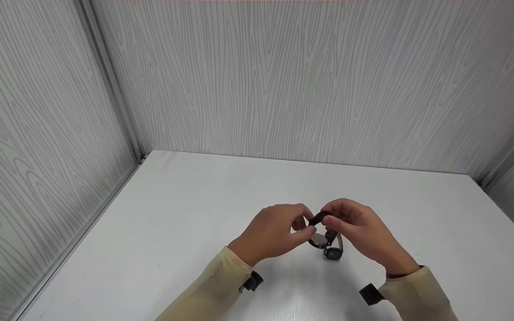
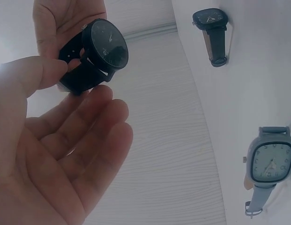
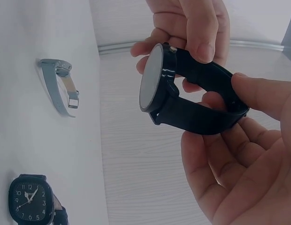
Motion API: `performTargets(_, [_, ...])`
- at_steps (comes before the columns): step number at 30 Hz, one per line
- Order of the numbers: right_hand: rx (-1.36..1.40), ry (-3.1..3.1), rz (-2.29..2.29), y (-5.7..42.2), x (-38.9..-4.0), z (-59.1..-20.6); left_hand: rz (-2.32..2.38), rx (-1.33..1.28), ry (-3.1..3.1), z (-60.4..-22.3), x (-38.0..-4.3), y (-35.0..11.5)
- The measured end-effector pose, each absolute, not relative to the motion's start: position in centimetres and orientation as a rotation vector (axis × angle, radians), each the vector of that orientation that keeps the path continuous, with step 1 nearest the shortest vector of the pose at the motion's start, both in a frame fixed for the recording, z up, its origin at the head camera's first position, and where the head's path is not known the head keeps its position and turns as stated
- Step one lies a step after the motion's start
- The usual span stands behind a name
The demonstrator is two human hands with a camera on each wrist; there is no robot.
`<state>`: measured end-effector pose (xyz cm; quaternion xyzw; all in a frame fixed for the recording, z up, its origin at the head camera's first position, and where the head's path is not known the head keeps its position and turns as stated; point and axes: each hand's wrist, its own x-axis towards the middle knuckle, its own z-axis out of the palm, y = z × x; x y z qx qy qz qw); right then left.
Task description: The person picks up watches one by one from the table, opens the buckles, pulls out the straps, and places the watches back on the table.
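Observation:
A round black wristwatch [image 3: 152,79] is held up between both hands, its strap closed into a loop. My left hand [image 1: 275,229] pinches the strap near the case with thumb and fingertips. On the opposite side of the loop, my right hand [image 1: 359,229] grips the strap [image 3: 197,115] between thumb and fingers. In the left wrist view the watch's dark dial [image 2: 110,42] faces outward, away from the palms. Below the hands, a black square-cased watch [image 1: 333,253] lies on the white table. A pale blue-grey square watch [image 2: 272,161] rests there too.
The white table [image 1: 194,200] meets wood-grain panels at the back [image 1: 257,89] and left side [image 1: 38,133]. Another panel stands at the right edge. A small black wrist camera [image 1: 252,281] is worn at the left sleeve, and another [image 1: 371,294] at the right.

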<state>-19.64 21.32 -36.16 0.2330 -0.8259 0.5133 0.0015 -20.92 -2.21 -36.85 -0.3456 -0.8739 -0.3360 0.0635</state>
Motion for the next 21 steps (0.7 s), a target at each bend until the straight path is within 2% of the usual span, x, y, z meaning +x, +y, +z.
performTargets(21, [0.724,-2.549,1.692,21.45,-19.71,-36.36,-1.013,-1.075,-2.642,-36.9,-20.83,-2.28])
